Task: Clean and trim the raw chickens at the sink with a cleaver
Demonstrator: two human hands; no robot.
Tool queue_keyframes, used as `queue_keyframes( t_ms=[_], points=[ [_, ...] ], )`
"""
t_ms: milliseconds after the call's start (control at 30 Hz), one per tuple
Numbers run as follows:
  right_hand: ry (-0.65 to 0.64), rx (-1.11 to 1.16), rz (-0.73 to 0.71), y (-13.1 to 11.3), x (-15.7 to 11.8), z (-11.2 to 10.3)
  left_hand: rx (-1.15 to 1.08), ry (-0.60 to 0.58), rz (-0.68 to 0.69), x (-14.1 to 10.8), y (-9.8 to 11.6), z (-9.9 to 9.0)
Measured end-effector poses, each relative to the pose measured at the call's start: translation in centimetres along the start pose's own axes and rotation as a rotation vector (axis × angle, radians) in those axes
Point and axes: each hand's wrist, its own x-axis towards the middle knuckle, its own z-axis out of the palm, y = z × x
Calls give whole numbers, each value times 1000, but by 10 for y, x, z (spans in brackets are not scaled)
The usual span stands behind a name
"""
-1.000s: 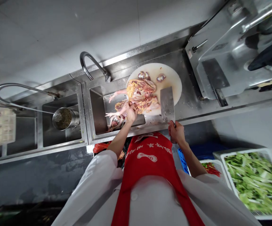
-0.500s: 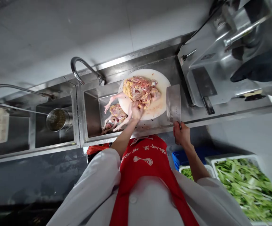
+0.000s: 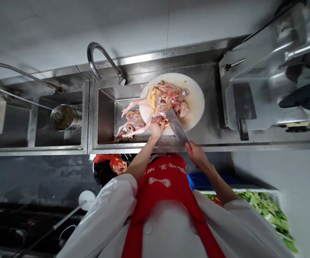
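A raw, opened chicken (image 3: 163,96) lies on a round white cutting board (image 3: 195,107) set over the sink's right side. My left hand (image 3: 157,127) is closed on the chicken's leg at the near side of the board, the foot sticking out to the left. In my right hand (image 3: 196,153) is the handle of a broad cleaver (image 3: 178,126). Its blade slants up and left, with the tip end at the meat just right of my left hand. A second raw chicken (image 3: 135,120) rests in the sink basin, partly under the board.
A curved faucet (image 3: 105,59) rises behind the sink (image 3: 105,118). Left of it, a metal pot (image 3: 63,117) stands in another basin under a running hose. Another cleaver (image 3: 243,107) lies on the right. Below are leafy greens (image 3: 267,211) and a red bag (image 3: 106,158).
My right hand has brought the cleaver left from beside the board onto the chicken by my left hand. The blade has turned to a slant. The camera view has shifted.
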Motion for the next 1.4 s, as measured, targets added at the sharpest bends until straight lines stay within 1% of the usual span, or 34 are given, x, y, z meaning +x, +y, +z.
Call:
queue_keyframes(
  t_ms=[67, 100, 200, 267, 333, 433, 500, 567, 633, 700, 800, 867, 933, 1033, 1100, 1167, 1300, 1333, 1400],
  points=[
    [-40, -71, 3, 1, -3, -3, -14, -3, 27, -5, -3, 0],
    [-54, -105, 8, -2, -2, -4, -22, -5, 44, -8, -4, 1],
    [-52, -180, 11, -19, 16, -5, -47, 11, 89, -17, -9, 1],
    [-47, -203, 4, -24, 28, -4, -69, 38, 104, -23, -11, 2],
    [-73, -220, -21, -15, 30, -2, -91, 65, 94, -30, -12, 2],
    [-169, -271, -41, 12, 21, -2, -125, 83, 66, -41, -14, 5],
    [-207, -315, -29, 23, 18, -4, -143, 89, 57, -48, -15, 9],
    [-203, -351, -34, 24, 23, -6, -149, 116, 60, -53, -17, 13],
    [-182, -366, -76, 22, 32, -9, -149, 155, 70, -57, -19, 16],
    [-191, -387, -119, 27, 39, -15, -135, 169, 60, -61, -21, 17],
    [-244, -480, -167, 47, 40, -31, -103, 145, 4, -67, -22, 17],
    [-269, -548, -202, 54, 42, -43, -95, 132, -28, -73, -20, 18],
    [-269, -590, -243, 46, 51, -48, -91, 132, -61, -77, -18, 19],
    [-242, -611, -307, 14, 71, -47, -83, 149, -109, -82, -14, 20],
    [-225, -627, -347, -1, 81, -47, -80, 162, -132, -84, -14, 21],
    [-240, -666, -375, 1, 84, -54, -83, 161, -147, -86, -15, 21],
    [-341, -775, -374, 28, 77, -79, -99, 138, -135, -92, -17, 22],
    [-350, -793, -373, 28, 77, -82, -101, 141, -125, -93, -17, 22],
    [-339, -803, -391, 17, 81, -78, -107, 144, -106, -97, -17, 22]
  ],
)
